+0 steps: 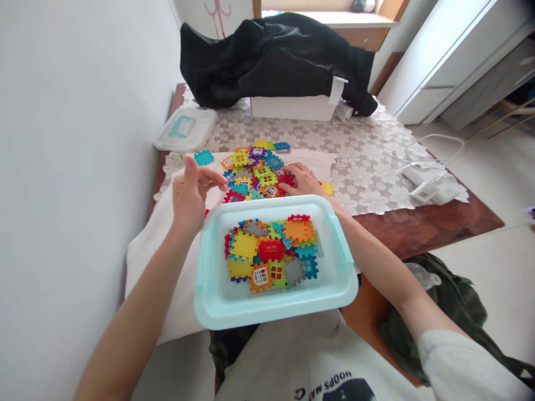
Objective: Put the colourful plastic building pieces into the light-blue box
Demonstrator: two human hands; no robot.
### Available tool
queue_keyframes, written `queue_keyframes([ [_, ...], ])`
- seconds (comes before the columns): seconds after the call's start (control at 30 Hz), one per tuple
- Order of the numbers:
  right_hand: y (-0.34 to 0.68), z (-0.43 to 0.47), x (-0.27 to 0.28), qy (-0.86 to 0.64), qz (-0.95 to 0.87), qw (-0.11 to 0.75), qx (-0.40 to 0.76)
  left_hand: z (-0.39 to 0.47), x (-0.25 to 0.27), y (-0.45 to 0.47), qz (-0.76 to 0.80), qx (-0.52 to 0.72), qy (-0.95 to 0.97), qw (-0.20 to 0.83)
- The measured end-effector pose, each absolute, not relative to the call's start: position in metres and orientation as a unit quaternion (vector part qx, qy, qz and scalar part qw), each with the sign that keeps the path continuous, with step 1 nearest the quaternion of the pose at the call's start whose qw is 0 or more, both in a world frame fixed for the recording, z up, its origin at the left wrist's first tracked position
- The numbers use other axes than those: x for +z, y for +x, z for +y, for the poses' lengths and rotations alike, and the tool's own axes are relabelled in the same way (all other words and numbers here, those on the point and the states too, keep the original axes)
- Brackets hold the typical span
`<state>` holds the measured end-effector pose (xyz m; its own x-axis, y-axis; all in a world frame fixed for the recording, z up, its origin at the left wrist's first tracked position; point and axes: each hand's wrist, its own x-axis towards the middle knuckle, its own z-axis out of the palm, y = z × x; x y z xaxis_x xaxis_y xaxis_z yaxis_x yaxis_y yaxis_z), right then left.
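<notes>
A pile of colourful plastic interlocking tiles, some with window shapes, lies on a white cloth. My left hand is held up at the pile's left side, thumb raised and fingers stretched out, with nothing visible in it. At the right of the pile, my right hand rests with bent fingers, its thumb and forefinger apart by a red tile. In front of me a pale turquoise tub holds more mixed tiles; its far right corner overlaps my right wrist.
A clear lid with a turquoise handle lies at the back left, near a lone blue tile. Black fabric covers a white box behind. A power strip with cables sits at the right. A wall borders the left.
</notes>
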<state>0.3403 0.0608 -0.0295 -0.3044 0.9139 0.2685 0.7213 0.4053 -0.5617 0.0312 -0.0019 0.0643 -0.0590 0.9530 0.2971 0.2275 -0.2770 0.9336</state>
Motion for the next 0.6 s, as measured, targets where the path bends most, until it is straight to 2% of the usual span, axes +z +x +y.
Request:
queue_keyframes([
  [0.1, 0.340, 0.061, -0.030, -0.515, -0.789, 0.287, 0.174, 0.011, 0.029, 0.019, 0.569, 0.485, 0.608, 0.267],
  [0.23, 0.341, 0.060, -0.032, -0.518, -0.787, 0.295, 0.161, 0.012, 0.004, 0.010, 0.610, 0.324, 0.703, 0.173],
  [0.4, 0.342, 0.061, -0.035, -0.524, -0.795, 0.264, 0.155, 0.008, 0.009, 0.012, 0.615, 0.221, 0.740, 0.158],
  [0.6, 0.342, 0.063, -0.036, -0.519, -0.783, 0.294, 0.173, 0.003, 0.014, 0.013, 0.615, 0.260, 0.705, 0.237],
])
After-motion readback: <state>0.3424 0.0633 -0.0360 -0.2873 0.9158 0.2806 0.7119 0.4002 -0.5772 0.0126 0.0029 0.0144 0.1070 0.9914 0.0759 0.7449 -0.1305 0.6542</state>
